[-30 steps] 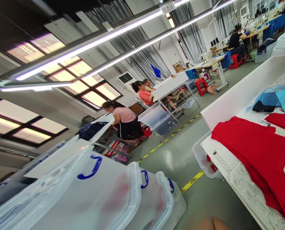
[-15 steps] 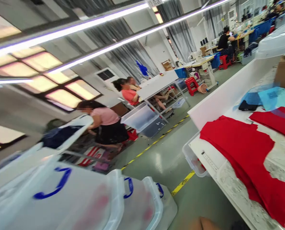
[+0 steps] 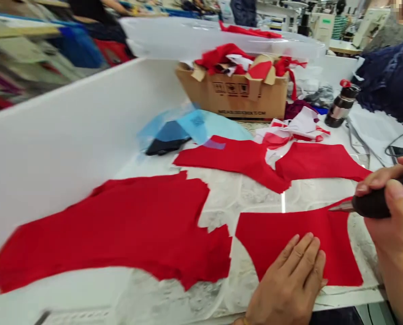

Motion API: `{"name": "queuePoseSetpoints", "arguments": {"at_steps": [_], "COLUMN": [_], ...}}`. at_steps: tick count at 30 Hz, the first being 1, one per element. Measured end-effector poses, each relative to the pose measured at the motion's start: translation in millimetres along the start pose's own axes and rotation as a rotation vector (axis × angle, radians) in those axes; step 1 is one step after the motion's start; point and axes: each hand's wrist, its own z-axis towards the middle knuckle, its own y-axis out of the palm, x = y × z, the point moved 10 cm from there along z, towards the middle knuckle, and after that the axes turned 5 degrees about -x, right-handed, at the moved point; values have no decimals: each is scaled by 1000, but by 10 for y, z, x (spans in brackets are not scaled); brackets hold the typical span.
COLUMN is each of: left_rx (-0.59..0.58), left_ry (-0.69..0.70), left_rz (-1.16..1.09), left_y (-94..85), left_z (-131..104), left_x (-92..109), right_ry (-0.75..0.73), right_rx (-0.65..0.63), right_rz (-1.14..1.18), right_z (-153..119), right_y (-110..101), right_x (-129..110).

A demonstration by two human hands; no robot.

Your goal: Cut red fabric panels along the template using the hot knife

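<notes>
Right hand (image 3: 396,225) grips pointed tool (image 3: 370,204), long axis crosswise, tip leftward, perhaps touching red panel (image 3: 296,222) beneath flat left hand (image 3: 291,282).

The middle and near edge of the single red panel (image 3: 282,230) are covered by the left hand (image 3: 285,286). Its far right corner is obstructed by the right hand (image 3: 399,219) and a dark-handled tool (image 3: 370,202); over its far left corner, a low approach is left open. To the panel's left, a narrow strip of worktop (image 3: 241,277) is bounded by a jagged red stack (image 3: 130,225). Beyond the panel, a bare band is closed off by two red pieces (image 3: 316,160), and farther beyond it, passage is blocked by a cardboard box (image 3: 235,99) and a dark bottle (image 3: 340,108).
</notes>
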Motion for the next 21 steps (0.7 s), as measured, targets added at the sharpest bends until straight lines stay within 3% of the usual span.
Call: {"name": "queuePoseSetpoints", "arguments": {"at_steps": [6, 15, 21], "left_rx": [-123, -164, -172], "left_ry": [32, 63, 65], "left_rz": [-14, 39, 51], "left_y": [24, 44, 41], "left_z": [30, 73, 85], "left_x": [45, 91, 112], "right_ry": [63, -27, -47], "right_rx": [-39, -15, -67], "right_rz": [-72, -161, -191], "right_z": [-19, 20, -10], "right_y": [212, 166, 181], "right_x": [6, 52, 108]}}
